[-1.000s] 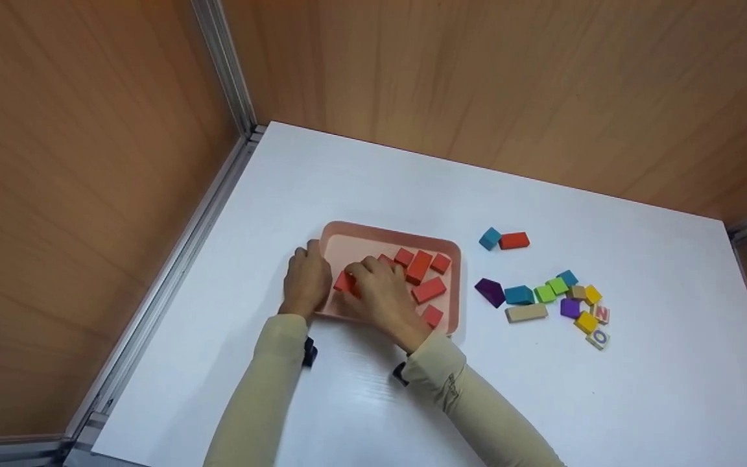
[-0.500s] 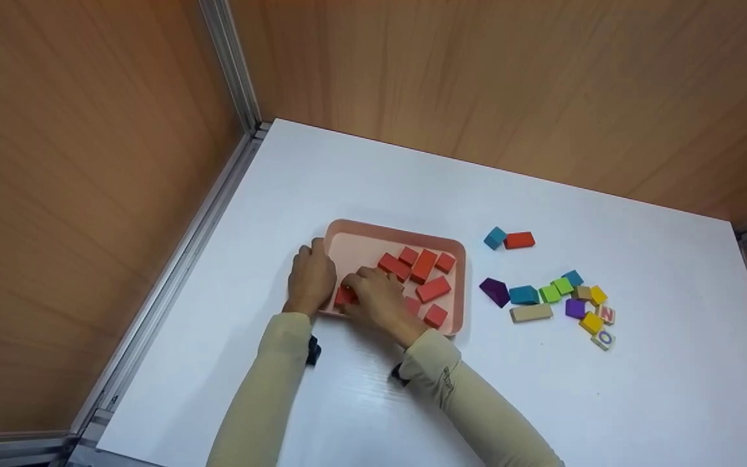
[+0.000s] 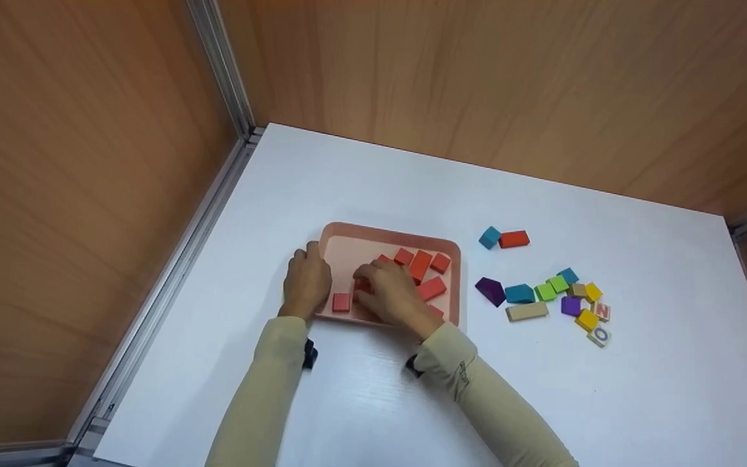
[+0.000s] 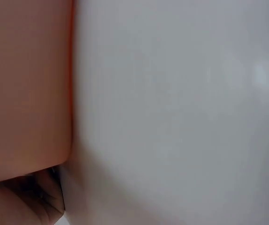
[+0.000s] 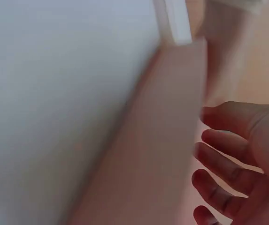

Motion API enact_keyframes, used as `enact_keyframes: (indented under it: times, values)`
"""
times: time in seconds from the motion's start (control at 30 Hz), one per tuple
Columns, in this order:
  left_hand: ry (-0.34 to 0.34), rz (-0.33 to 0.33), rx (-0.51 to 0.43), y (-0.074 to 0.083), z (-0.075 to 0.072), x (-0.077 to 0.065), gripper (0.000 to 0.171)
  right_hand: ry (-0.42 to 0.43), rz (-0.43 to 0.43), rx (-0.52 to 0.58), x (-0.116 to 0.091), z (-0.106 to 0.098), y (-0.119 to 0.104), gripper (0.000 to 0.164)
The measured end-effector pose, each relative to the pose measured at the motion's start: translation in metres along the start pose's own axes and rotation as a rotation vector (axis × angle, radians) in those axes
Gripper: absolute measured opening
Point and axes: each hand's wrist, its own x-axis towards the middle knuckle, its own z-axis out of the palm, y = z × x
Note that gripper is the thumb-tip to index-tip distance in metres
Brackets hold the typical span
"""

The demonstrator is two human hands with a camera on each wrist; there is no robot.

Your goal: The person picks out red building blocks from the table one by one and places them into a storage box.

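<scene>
A pink tray (image 3: 357,250) lies on the white table with several red blocks in it. My left hand (image 3: 307,282) grips the tray's left rim; in the left wrist view, its curled fingers (image 4: 45,194) show below the tray's wall. My right hand (image 3: 391,293) is inside the tray, above a red block (image 3: 362,285) that it partly hides. In the right wrist view its fingers (image 5: 219,192) are spread apart, with no block seen between them. One red block (image 3: 341,302) lies free in the near left corner. Further red blocks (image 3: 420,266) lie right of the hand.
Right of the tray are a blue block (image 3: 490,237) touching a red block (image 3: 514,239), a dark purple block (image 3: 491,292), a plain wooden block (image 3: 527,312) and a cluster of coloured blocks (image 3: 570,306). Wooden panels (image 3: 477,84) stand behind and left.
My right hand has moved slightly right within the tray, leaving a red block uncovered in the near left corner. My left hand stays on the rim.
</scene>
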Motion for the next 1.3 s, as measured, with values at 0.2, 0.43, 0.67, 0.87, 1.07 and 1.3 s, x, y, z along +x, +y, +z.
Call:
enact_keyframes:
  times: [0.2,0.43,0.67,0.87,1.07,1.3]
  values:
    - [0.003,0.007,-0.016,-0.004,-0.002,-0.001,0.043,0.130,0.139,0.036,-0.008,-0.045,0.045,0.034]
    - [0.004,-0.019,-0.019,-0.010,-0.005,-0.001,0.042,0.293,0.255,-0.041,-0.020,-0.087,0.110,0.035]
    - [0.002,-0.033,-0.021,-0.016,-0.007,-0.002,0.044,0.301,0.447,-0.038,-0.032,-0.106,0.158,0.039]
    - [0.010,-0.028,-0.018,-0.019,-0.009,-0.004,0.044,0.309,0.555,-0.027,-0.039,-0.106,0.179,0.045]
    - [0.028,-0.019,-0.006,-0.020,-0.009,-0.004,0.042,0.258,0.614,-0.013,-0.038,-0.104,0.190,0.051]
    - [0.021,-0.024,-0.009,-0.019,-0.008,-0.004,0.042,0.186,0.636,-0.028,-0.037,-0.097,0.202,0.062]
